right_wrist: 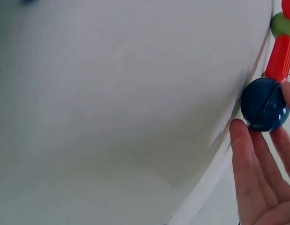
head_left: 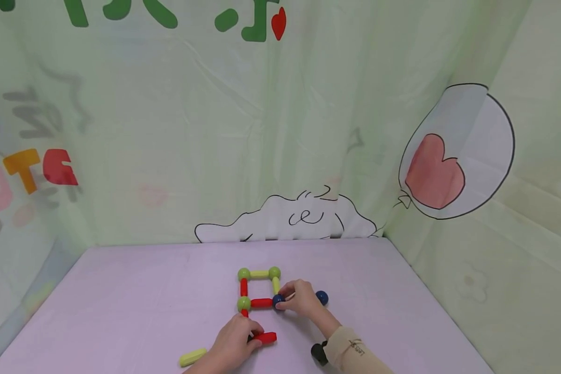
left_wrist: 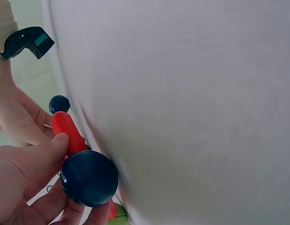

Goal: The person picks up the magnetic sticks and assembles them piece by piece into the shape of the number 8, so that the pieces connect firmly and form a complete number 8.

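On the table, red and yellow rods and balls form a square: green balls at three corners, such as the near left green ball (head_left: 244, 303), and a blue ball (head_left: 278, 301) at the near right corner. My right hand (head_left: 303, 298) pinches that blue ball, which joins a red rod (right_wrist: 280, 58). Another red rod (head_left: 245, 313) extends from the near left ball toward my left hand (head_left: 236, 337). That left hand grips a separate red rod (head_left: 265, 338) with a blue ball (left_wrist: 89, 178) at its end, the thumb lying on the rod.
A loose blue ball (head_left: 321, 297) lies right of the square, behind my right hand. One yellow rod (head_left: 193, 357) rests near the front, left of my left hand. A printed curtain (head_left: 177, 130) stands behind the pale table (head_left: 135, 291) and along its sides.
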{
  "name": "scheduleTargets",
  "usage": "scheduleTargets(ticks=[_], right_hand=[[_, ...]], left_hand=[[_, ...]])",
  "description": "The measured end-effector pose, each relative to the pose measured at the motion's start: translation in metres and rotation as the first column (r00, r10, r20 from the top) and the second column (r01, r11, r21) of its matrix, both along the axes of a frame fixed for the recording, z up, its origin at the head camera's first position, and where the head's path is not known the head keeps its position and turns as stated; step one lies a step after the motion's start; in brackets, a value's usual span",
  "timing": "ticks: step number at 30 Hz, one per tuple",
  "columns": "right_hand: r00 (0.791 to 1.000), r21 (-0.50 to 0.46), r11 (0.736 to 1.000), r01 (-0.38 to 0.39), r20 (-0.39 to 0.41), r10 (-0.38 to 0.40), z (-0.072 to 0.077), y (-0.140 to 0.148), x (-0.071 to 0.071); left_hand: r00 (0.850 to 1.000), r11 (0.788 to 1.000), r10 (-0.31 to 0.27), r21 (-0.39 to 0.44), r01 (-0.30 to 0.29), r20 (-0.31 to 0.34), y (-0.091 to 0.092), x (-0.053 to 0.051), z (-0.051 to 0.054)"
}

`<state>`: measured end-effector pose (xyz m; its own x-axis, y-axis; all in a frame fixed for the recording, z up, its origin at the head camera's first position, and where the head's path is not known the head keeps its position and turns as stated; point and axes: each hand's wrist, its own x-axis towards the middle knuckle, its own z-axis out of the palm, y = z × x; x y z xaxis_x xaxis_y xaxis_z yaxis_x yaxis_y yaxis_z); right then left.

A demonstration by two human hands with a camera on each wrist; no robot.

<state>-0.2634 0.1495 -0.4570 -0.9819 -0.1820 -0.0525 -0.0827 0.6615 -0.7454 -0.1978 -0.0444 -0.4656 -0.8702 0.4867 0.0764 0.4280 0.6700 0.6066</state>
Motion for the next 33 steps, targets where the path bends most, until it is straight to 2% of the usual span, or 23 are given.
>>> scheduleTargets(ticks=[8,14,18,26,33], right_hand=[[0.995,0.011,0.996,-0.087,-0.051,0.088,0.005,0.013,0.004],[0.986,-0.006,0.995,-0.103,-0.13,0.101,0.009,0.03,0.004],[0.981,0.014,0.997,-0.072,-0.179,0.073,0.013,0.04,0.005],[0.963,0.067,0.996,0.056,-0.267,-0.037,0.009,0.058,0.002],[0.959,0.085,0.995,0.06,-0.283,-0.034,0.004,0.074,0.002]], left_hand=[[1.0,1.0,0.007,-0.029,-0.007,0.008,0.0,0.001,0.002],[1.0,0.999,0.014,-0.031,-0.013,0.024,-0.001,0.001,0.001],[1.0,0.999,0.013,-0.033,-0.013,0.018,-0.001,0.001,0.001],[1.0,0.999,0.015,-0.033,-0.014,0.019,-0.004,0.001,0.001],[0.999,1.0,0.01,-0.025,-0.009,0.038,-0.003,0.002,0.001]])
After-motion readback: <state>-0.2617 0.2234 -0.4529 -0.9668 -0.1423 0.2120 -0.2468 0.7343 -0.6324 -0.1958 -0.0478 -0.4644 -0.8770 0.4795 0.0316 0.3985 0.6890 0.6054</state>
